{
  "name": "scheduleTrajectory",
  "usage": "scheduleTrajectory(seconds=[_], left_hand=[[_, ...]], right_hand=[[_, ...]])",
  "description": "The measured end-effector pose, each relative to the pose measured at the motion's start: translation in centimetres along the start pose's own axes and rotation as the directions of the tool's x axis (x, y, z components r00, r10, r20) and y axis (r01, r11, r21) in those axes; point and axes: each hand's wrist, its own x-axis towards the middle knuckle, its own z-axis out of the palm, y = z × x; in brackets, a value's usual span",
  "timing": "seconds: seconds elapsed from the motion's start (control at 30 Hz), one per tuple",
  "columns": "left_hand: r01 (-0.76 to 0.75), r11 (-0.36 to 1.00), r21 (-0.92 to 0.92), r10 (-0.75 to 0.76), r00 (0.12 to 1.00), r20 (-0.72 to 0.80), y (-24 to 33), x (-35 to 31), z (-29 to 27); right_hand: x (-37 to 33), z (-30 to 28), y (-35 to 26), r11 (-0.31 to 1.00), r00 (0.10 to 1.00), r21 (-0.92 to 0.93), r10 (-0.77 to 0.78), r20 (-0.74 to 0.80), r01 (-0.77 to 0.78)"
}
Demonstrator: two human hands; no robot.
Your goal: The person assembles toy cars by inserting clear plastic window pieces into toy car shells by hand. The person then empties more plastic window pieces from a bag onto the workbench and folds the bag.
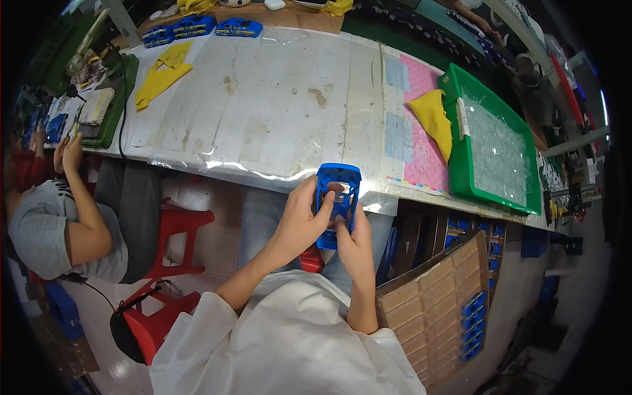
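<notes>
A blue shell (343,205) is clasped by left grip (301,214) and right grip (356,243), long axis toward the table's (257,155) near edge.

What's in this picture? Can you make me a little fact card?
Left hand: holds blue plastic car-shaped shell
Right hand: holds the same shell
Shell's place: by near edge of the long white table
Table, right: green rectangular plastic tray of small clear pieces; yellow triangular cloth beside it
Table, back left: more blue car-shaped shells
Neighbour: person in grey shirt, at left
</notes>
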Motion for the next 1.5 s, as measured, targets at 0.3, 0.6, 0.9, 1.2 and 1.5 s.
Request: scheduleTrajectory(seconds=[0.3, 0.6, 0.9, 1.2, 1.5], left_hand=[[-0.19, 0.979, 0.068, 0.195, 0.978, -0.074, 1.0, -0.5, -0.1], [-0.219, 0.974, -0.054, 0.21, 0.968, -0.135, 0.6, -1.4, 1.1], [0.202, 0.713, -0.672, -0.036, 0.967, 0.252, 0.0, -1.9, 0.3], [0.449, 0.407, -0.796, -0.033, 0.878, 0.478, -1.3, -2.8, 0.5], [0.612, 0.225, -0.758, -0.037, 0.783, 0.621, -1.5, -3.0, 1.4]], right_hand=[[0.0, 1.1, -1.1, 0.985, 0.987, -0.13, -0.122, -0.101, 0.109], [0.3, 0.5, -0.8, 0.975, 0.968, -0.203, -0.132, -0.211, 0.089], [-3.5, 0.9, -4.3, 0.86, 0.954, -0.447, -0.295, -0.044, 0.246], [-2.4, -2.0, -5.9, 0.555, 0.788, -0.693, -0.615, 0.031, 0.46], [-1.2, -5.7, -4.3, 0.567, 0.749, -0.704, -0.658, -0.075, 0.428]])
